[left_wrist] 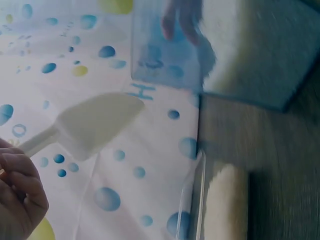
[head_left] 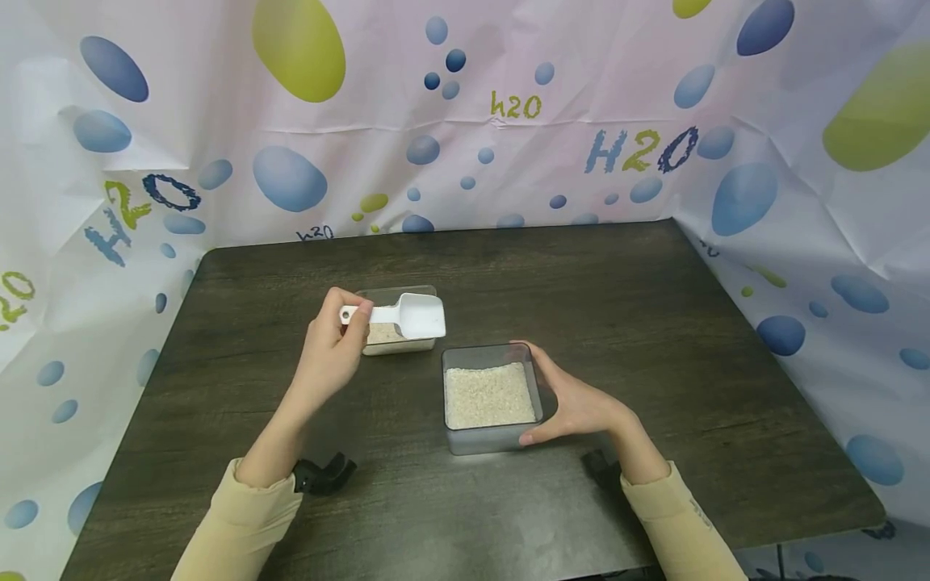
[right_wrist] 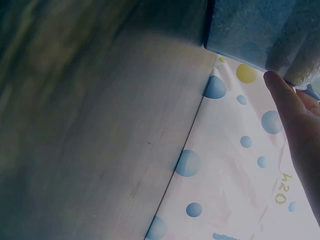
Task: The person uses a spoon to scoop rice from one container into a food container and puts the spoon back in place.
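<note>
My left hand (head_left: 328,349) pinches the handle of a white scoop (head_left: 421,316), held up over a clear container (head_left: 401,348) of rice-like pale grains. In the left wrist view, the scoop (left_wrist: 97,125) is raised above that container's rim; whether anything lies in its bowl I cannot tell. To the right and nearer me stands a grey see-through square container (head_left: 485,440), holding more of the pale grains (head_left: 490,395). Around its right side, my right hand (head_left: 581,403) grips it, thumb at the front corner and fingers behind. The right wrist view shows the thumb (right_wrist: 280,90) against its wall.
Both containers stand on a dark wood-grain table (head_left: 625,298). A white sheet (head_left: 479,194) with blue and green spots hangs behind and along the sides. Black straps (head_left: 323,474) sit at both wrists.
</note>
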Tool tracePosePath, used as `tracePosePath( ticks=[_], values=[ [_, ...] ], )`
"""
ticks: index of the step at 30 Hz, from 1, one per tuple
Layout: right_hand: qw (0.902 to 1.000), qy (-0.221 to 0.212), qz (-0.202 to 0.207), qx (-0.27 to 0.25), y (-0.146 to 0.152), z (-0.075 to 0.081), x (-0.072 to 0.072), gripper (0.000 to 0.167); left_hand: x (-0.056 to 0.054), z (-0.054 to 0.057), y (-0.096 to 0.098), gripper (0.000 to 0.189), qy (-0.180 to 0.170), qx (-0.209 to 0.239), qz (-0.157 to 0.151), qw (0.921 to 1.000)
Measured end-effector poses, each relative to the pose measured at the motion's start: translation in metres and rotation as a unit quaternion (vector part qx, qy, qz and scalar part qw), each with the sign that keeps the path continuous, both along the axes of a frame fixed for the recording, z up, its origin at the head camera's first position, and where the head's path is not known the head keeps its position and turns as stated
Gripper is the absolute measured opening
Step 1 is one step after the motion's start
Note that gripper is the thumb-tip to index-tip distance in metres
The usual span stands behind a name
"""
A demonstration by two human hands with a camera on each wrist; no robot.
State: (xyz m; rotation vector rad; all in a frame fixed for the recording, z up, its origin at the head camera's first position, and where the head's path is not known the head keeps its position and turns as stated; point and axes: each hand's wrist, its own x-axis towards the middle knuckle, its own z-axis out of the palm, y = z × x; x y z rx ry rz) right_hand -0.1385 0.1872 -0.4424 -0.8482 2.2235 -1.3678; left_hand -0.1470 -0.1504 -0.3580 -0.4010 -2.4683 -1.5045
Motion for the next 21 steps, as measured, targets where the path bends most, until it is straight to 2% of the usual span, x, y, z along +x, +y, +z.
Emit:
tracePosePath(
  ticks=[2,5,7,9,13,17,19,21],
  values=[
    [1.0000,0.001,0.001,0.000,0.000,0.001,0.000,0.119,0.002,0.002,0.004,0.015,-0.008,0.075,-0.020,0.9970],
    [1.0000,0.001,0.000,0.000,0.000,0.001,0.001,0.119,0.004,0.002,0.008,0.018,-0.004,0.165,-0.060,0.9845],
    [1.0000,0.002,-0.001,0.000,-0.001,0.001,0.000,0.120,0.006,0.003,0.011,0.020,0.005,0.188,-0.084,0.9785],
    [1.0000,0.003,-0.003,0.002,-0.001,0.000,0.000,0.120,0.009,0.004,0.014,0.020,0.013,0.192,-0.100,0.9763],
    [0.9999,0.005,-0.007,0.006,0.000,-0.002,-0.001,0.120,0.014,0.009,0.019,0.013,0.020,0.155,-0.119,0.9805],
    [1.0000,0.006,-0.005,0.001,0.000,-0.002,0.000,0.120,0.016,0.014,0.022,0.006,0.037,0.073,-0.140,0.9868],
    [1.0000,0.006,-0.005,-0.002,0.000,-0.001,0.000,0.121,0.016,0.015,0.024,0.005,0.050,0.024,-0.156,0.9863],
    [1.0000,0.007,-0.003,-0.004,0.000,-0.002,0.000,0.121,0.016,0.014,0.027,0.004,0.061,-0.024,-0.176,0.9823]
  ],
)
